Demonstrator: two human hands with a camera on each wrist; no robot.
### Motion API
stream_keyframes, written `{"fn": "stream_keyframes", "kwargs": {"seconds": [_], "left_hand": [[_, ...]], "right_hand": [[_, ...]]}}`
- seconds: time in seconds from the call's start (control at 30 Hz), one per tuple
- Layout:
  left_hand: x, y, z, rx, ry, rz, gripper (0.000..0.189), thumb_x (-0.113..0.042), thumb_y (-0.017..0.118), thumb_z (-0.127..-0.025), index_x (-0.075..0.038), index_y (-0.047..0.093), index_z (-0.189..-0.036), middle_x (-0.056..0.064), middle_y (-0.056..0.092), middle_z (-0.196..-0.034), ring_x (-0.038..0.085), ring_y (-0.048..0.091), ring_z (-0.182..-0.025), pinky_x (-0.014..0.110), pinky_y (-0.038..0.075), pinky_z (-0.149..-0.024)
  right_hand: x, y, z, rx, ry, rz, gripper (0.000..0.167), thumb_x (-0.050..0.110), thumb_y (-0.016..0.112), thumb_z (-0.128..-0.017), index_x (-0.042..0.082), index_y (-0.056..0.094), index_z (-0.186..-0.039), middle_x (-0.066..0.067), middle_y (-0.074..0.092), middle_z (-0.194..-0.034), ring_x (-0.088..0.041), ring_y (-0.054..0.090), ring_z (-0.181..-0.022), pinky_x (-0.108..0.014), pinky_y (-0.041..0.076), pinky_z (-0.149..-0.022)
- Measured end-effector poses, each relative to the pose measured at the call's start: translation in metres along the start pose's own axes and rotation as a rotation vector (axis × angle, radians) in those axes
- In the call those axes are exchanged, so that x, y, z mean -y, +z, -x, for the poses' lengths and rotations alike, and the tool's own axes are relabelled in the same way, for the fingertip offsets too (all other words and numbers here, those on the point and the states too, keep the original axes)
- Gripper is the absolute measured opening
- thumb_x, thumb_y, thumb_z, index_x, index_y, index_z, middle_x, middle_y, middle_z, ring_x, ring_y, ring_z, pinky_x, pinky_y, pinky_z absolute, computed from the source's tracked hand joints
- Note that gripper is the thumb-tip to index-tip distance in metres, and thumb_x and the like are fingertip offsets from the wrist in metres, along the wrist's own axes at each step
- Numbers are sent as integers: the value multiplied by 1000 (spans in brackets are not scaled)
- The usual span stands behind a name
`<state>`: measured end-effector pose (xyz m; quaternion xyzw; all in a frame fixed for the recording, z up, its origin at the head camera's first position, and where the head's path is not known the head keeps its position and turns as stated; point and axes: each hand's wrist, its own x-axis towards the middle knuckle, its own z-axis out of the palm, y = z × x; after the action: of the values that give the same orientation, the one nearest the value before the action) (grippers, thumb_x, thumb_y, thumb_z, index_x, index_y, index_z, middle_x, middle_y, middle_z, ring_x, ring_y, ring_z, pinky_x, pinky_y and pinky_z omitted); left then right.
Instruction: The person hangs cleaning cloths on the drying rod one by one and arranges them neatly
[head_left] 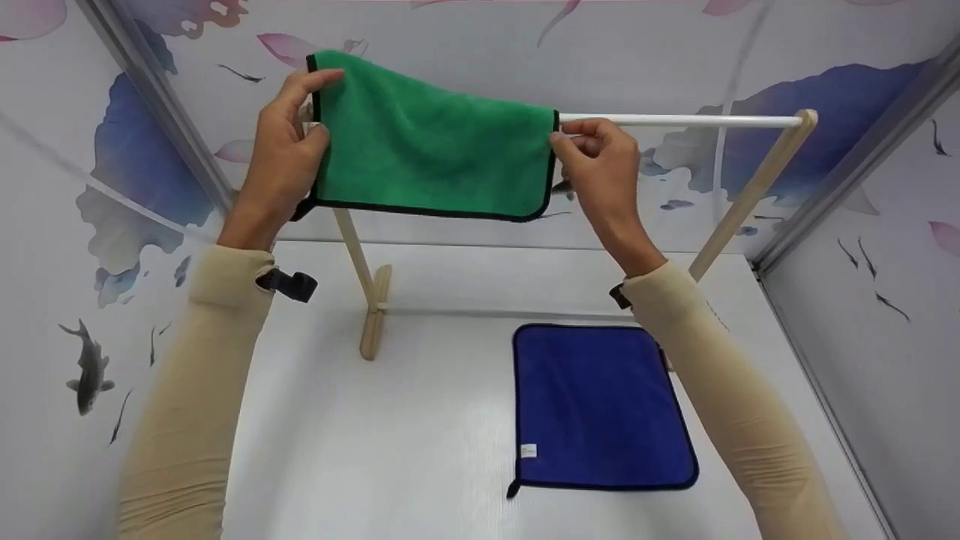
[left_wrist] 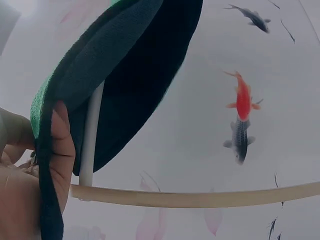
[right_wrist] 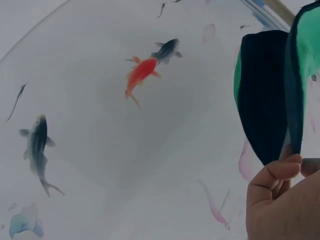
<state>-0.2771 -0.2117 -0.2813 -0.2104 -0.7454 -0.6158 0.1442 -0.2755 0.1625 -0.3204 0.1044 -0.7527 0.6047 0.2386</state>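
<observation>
A green cloth with black edging is draped over the white rod of a wooden stand. My left hand holds its left edge. The left wrist view shows fingers inside the fold and the dark underside of the cloth on both sides of the rod. On the other side, my right hand pinches the right edge between thumb and fingers. The right wrist view also shows this pinch, with the back layer hanging behind. The cloth hides the rod's left part in the head view.
A dark blue cloth with black edging lies flat on the white table, below the right forearm. The stand's wooden legs rise at both sides. Printed wall panels enclose the back and sides.
</observation>
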Motion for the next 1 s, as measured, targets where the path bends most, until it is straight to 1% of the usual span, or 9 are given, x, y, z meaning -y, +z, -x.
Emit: {"fn": "stream_keyframes", "kwargs": {"seconds": [0.1,0.2,0.33,0.43,0.53,0.63,0.73,0.83,1.0], "left_hand": [[-1,1,-2,22,39,-59,63,17,39,-105,-10,55,-159,-3,36,-173,23,37,-153,52,46,-121],[0,2,-5,-35,21,-77,61,16,42,-104,-9,57,-157,-3,40,-171,23,47,-146,44,50,-117],[3,-1,-10,-198,-41,81,43,9,54,-106,-5,69,-145,8,61,-151,27,68,-126,33,60,-97],[5,-5,-12,-290,-50,204,30,5,65,-105,-1,75,-132,14,70,-127,28,75,-111,28,63,-83],[4,-6,-10,-347,-60,223,20,2,72,-103,-2,76,-123,12,72,-111,25,72,-96,22,58,-71],[-1,-3,-6,-386,-114,216,15,-5,78,-102,-2,70,-115,10,73,-98,22,67,-86,23,52,-63],[-9,2,-5,-375,-232,239,22,-11,82,-100,-2,65,-110,10,73,-92,21,70,-84,23,58,-66],[-14,5,-3,-290,-306,217,22,-14,81,-102,3,71,-112,12,75,-98,23,75,-92,29,65,-77],[-14,6,1,-197,-286,185,18,-9,75,-106,6,78,-115,13,75,-105,25,75,-103,30,65,-85]], "right_hand": [[1,2,-1,24,29,14,22,23,78,-105,3,80,-115,-12,78,-96,-23,65,-75,-26,60,-67],[0,2,-1,40,26,31,20,23,78,-106,4,82,-111,-12,77,-94,-21,65,-72,-25,61,-65],[-3,-1,-2,35,18,19,18,21,77,-106,4,82,-109,-12,77,-97,-21,67,-76,-26,62,-70],[-3,-3,-1,29,15,9,17,19,77,-106,4,83,-110,-12,76,-99,-22,67,-81,-26,62,-74],[-2,-2,-2,37,17,11,17,20,76,-107,4,83,-112,-12,74,-98,-23,65,-82,-27,61,-73],[1,1,-3,54,18,18,19,22,75,-108,5,83,-115,-11,73,-97,-26,64,-83,-27,60,-70],[3,4,-4,65,15,33,21,23,74,-108,6,82,-118,-8,72,-98,-27,64,-85,-26,58,-69],[4,5,-4,66,6,39,22,22,74,-109,5,82,-118,-7,72,-97,-27,64,-85,-26,58,-70],[1,4,-4,62,-6,37,21,21,74,-109,5,83,-119,-8,71,-96,-23,64,-84,-25,58,-68]]}}
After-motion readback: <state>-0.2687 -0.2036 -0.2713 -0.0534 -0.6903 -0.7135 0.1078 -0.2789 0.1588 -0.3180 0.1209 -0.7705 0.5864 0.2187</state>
